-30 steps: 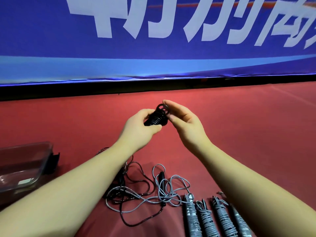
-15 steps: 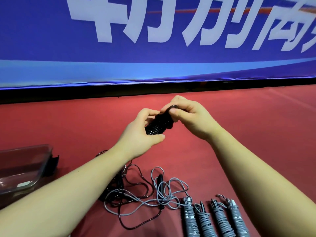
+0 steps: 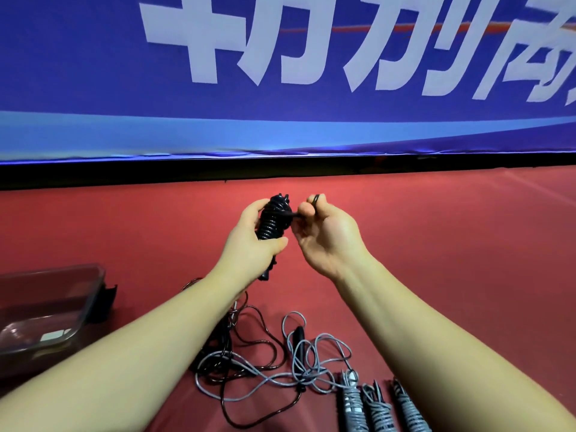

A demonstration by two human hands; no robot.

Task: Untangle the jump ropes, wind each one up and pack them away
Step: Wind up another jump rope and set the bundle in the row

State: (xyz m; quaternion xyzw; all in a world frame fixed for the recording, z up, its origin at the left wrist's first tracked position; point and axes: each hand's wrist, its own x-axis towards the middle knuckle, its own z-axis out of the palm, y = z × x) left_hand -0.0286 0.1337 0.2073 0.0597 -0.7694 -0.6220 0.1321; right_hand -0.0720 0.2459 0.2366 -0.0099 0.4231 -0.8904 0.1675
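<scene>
The wound black jump rope is gripped in the left hand, axis twelve to six; its loose end is pinched by the right hand just beside it at three o'clock, a tuck seemingly due

The left hand is wrapped round the lower half of the coiled black jump rope, so only the top coils and a bit of handle poking out under the palm show. The loose end goes into the right hand pinch, and how it runs behind those fingers is anyone's guess. The left forearm covers the left side of the tangled ropes on the floor. The clear box gets chopped by the left picture edge and the wound grey ropes by the bottom one. The rightmost of those is partly under the right forearm. The banner lettering is cut off at the top and right.
</scene>
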